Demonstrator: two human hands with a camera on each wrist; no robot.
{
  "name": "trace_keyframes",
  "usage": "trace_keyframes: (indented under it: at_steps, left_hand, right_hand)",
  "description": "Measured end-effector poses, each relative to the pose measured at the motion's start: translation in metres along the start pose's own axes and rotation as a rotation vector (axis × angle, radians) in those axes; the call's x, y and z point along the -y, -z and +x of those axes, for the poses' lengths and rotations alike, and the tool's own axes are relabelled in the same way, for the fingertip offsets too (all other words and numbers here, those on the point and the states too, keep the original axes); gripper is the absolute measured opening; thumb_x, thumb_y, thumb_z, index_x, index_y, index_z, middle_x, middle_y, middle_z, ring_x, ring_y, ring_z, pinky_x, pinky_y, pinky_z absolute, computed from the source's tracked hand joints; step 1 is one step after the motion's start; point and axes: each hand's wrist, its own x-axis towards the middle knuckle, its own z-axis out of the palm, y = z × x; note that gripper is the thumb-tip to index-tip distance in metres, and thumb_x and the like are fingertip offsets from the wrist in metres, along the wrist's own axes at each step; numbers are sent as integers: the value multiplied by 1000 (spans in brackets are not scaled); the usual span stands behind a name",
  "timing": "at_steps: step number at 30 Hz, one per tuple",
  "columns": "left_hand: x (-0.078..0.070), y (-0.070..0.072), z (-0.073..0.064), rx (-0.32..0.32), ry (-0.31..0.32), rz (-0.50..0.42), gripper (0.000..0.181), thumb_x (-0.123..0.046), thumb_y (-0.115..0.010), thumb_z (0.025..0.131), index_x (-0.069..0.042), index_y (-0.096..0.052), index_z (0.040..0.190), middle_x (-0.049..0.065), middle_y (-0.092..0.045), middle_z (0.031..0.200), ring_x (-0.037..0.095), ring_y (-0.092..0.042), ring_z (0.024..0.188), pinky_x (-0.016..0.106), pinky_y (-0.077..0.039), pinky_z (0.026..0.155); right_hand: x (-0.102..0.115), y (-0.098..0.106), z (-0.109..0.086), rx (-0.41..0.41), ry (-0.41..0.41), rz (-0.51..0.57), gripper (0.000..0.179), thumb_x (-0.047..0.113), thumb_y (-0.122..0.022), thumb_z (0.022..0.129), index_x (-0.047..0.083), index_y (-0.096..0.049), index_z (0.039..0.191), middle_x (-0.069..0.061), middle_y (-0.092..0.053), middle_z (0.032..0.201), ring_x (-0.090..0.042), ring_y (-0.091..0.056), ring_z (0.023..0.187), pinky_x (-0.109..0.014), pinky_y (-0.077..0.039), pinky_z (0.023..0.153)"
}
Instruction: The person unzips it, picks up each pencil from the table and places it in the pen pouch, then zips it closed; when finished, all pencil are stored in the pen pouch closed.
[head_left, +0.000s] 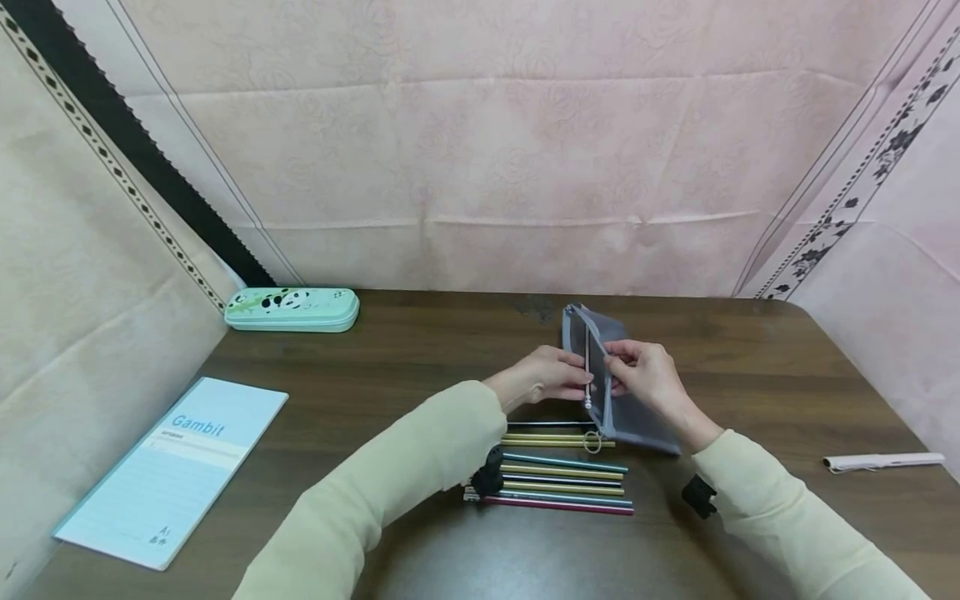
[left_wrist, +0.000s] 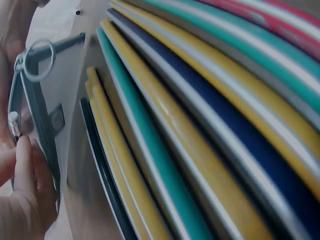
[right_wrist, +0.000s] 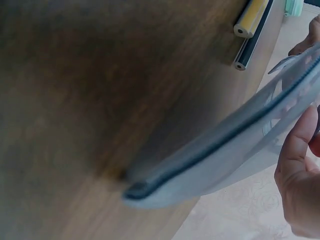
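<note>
A grey see-through zip pouch (head_left: 641,421) stands tilted on the table with its mouth parted. My right hand (head_left: 647,375) pinches the edge of its opening between thumb and fingers. At the mouth, my left hand (head_left: 549,377) pinches a slim pale pencil (head_left: 588,354), which lies along the opening; its whitish end (left_wrist: 14,118) shows in the left wrist view. A ring (head_left: 592,442) hangs at the pouch's near corner. Below the left hand lie several pencils in a row, among them a yellow pencil (left_wrist: 175,125), a green pencil (left_wrist: 135,120) and a red pencil (head_left: 558,506).
A mint pencil box (head_left: 292,310) with a panda picture stands at the back left. The light blue Gambit notebook (head_left: 172,471) lies at the left. To the right is a white pen (head_left: 883,461). Patterned cloth (head_left: 480,150) hangs behind the table.
</note>
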Motion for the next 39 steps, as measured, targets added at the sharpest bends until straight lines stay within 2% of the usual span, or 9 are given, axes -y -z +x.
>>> trace_keyframes:
  at_steps: [4,8,11,15,17,20,25,29,39]
  left_hand:
    - [1,-11,3,-24,-14,1,40,4,-59,89,8,-49,128,18,-62,109,31,-62,105,34,-53,89]
    - [2,-14,2,-1,-31,6,41,4,-54,92,9,-45,131,21,-59,116,32,-61,108,34,-52,90]
    - [1,-7,-3,35,-50,27,41,3,-51,94,9,-44,134,24,-57,121,30,-60,109,33,-51,91]
    - [1,15,-14,85,-91,87,37,1,-54,93,7,-51,129,24,-59,120,29,-62,107,32,-52,90]
    - [3,30,-19,101,-102,153,34,0,-56,92,6,-54,126,23,-61,118,28,-63,105,31,-53,88]
    - [8,52,-27,93,-101,298,31,-3,-62,89,3,-59,119,19,-65,111,25,-66,99,30,-55,84]
    - [18,74,-38,81,-112,607,23,-7,-70,84,-4,-67,106,6,-68,94,15,-65,85,26,-56,78]
    - [24,79,-42,88,-158,770,18,-8,-74,81,-7,-70,98,1,-68,87,10,-62,80,25,-53,78]
    - [27,77,-43,81,-266,968,11,-3,-74,79,-11,-72,87,-4,-67,78,7,-60,73,24,-51,75]
  right_hand:
    - [2,0,-1,8,-4,0,31,1,-51,93,-14,-54,120,-29,-65,95,-5,-61,57,-23,-56,55]
    - [3,1,-1,11,2,-6,32,1,-51,93,-14,-53,121,-29,-65,96,-5,-61,56,-23,-56,54]
    - [2,2,-1,2,2,-17,32,2,-51,93,-13,-54,121,-29,-65,95,-6,-61,57,-23,-56,55]
    - [-1,4,-2,-20,-7,-16,31,1,-52,93,-12,-55,121,-26,-64,91,-7,-61,56,-23,-56,54]
    - [-2,5,-2,-25,-14,-4,32,1,-52,92,-13,-55,121,-24,-63,88,-7,-60,55,-23,-56,54]
    - [-4,7,-3,-28,-24,17,32,0,-52,92,-13,-54,121,-21,-62,85,-6,-58,54,-22,-56,54]
    - [-5,9,-4,-33,-28,38,33,-1,-52,92,-14,-53,122,-22,-62,85,-5,-58,54,-22,-56,53]
    - [-6,9,-4,-34,-36,42,33,0,-53,92,-14,-52,122,-22,-61,86,-5,-58,54,-22,-56,54]
    - [-7,9,-4,-32,-47,48,34,0,-53,93,-14,-52,123,-23,-60,89,-4,-58,55,-22,-56,54]
